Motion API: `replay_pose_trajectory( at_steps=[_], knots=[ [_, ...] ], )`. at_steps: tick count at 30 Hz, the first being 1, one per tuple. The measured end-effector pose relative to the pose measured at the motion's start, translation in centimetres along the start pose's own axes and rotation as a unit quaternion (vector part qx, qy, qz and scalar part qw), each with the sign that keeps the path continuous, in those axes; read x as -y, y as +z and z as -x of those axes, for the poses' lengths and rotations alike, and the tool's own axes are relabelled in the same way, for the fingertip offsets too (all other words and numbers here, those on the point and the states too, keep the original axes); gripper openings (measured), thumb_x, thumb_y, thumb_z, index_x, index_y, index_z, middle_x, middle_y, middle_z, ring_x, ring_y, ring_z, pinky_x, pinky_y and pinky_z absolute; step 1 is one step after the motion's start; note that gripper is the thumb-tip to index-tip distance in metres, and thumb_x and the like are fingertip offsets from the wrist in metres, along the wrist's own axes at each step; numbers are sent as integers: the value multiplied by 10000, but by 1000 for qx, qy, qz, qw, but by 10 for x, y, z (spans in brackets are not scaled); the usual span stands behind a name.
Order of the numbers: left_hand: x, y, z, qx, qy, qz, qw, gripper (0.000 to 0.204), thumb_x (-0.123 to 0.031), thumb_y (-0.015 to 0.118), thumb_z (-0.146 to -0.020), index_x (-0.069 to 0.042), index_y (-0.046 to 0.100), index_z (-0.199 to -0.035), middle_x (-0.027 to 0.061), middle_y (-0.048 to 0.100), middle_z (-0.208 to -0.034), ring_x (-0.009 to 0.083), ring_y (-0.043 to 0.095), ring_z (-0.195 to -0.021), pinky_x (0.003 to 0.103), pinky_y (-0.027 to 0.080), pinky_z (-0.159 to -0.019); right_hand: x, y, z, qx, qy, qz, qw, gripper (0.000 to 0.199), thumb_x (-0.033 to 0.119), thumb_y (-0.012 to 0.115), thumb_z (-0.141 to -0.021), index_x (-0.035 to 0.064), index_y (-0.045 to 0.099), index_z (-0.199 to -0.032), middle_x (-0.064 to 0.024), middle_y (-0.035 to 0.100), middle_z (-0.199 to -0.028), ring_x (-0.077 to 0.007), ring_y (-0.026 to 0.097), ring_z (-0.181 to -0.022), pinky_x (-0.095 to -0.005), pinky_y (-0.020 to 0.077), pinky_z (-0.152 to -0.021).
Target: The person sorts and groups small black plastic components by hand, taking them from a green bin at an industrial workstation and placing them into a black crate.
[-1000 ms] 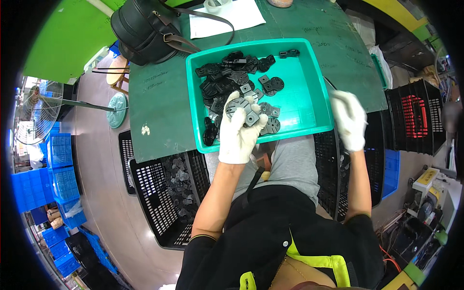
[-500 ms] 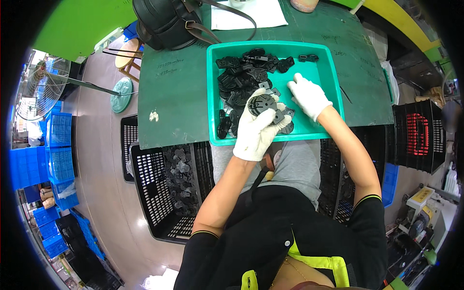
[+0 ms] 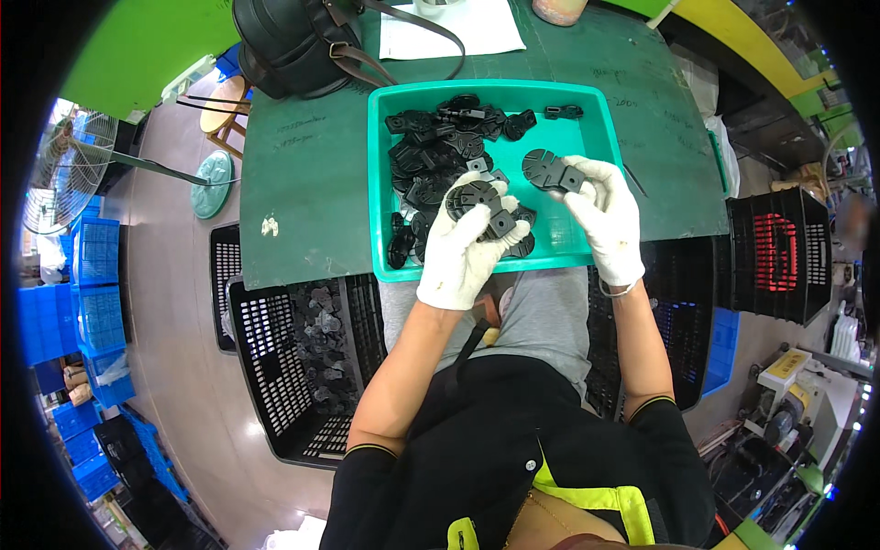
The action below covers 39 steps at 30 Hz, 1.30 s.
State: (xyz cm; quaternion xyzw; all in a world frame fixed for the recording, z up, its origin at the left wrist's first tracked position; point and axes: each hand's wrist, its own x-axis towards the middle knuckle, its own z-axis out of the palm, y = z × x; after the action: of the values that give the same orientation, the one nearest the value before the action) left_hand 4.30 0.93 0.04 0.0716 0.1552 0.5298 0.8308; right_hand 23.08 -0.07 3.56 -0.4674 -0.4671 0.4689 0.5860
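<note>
On the green table (image 3: 312, 165) — teal tray (image 3: 587, 240), black crates below — both hands' fingers grip black discs.

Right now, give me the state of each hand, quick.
Left hand: closed on a round black plastic part, over the teal tray.
Right hand: holding another black plastic disc at its fingertips.

Your left hand (image 3: 461, 247) covers the tray's (image 3: 568, 258) lower parts; bag (image 3: 293, 41) and paper (image 3: 449, 27) cut off at top edge.
</note>
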Motion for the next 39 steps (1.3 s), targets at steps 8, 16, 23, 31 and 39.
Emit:
replay_pose_trajectory(
  at_steps=[8, 16, 23, 31, 39],
  knots=[
    [5, -2, -3, 44, 7, 3, 999, 513, -48, 633, -852, -86, 408, -1312, 153, 498, -1231, 292, 545, -1088, 506, 534, -858, -7, 27, 16, -24, -21, -19, 999, 433, 30, 681, -816, -20, 467, -1189, -155, 537, -1159, -201, 589, -994, -341, 489, -902],
    [1, -5, 3, -12, 37, -2, 999, 528, -57, 651, -833, -127, 430, -1307, 104, 541, -1183, 286, 562, -1076, 504, 553, -828, -1, 30, 7, 29, -127, 282, 950, 245, 103, 649, -810, 40, 594, -1041, -129, 593, -1021, -229, 616, -877, -328, 500, -783],
    [1, -2, 1, -33, 22, -7, 999, 547, -114, 720, -800, -132, 465, -1284, 95, 557, -1169, 272, 560, -1074, 475, 545, -816, -56, -46, -59, 168, -139, 728, 651, 398, 63, 634, -758, 57, 530, -1142, -131, 572, -1041, -300, 545, -971, -414, 462, -808],
    [3, 1, 1, -33, 27, -22, 999, 503, -101, 693, -820, -144, 478, -1273, 77, 561, -1159, 252, 567, -1072, 484, 539, -817, -30, -29, -40, 110, -22, 537, 836, 345, 219, 687, -776, 41, 567, -1047, -137, 601, -953, -265, 607, -848, -366, 495, -748],
    [2, 3, 3, -19, 44, -42, 998, 545, -76, 689, -808, -111, 451, -1297, 96, 552, -1178, 272, 565, -1096, 503, 539, -851, 2, 20, 0, -9, -39, 374, 927, 412, 218, 736, -763, -19, 578, -1061, -119, 619, -911, -180, 591, -758, -300, 500, -706]
  ],
)
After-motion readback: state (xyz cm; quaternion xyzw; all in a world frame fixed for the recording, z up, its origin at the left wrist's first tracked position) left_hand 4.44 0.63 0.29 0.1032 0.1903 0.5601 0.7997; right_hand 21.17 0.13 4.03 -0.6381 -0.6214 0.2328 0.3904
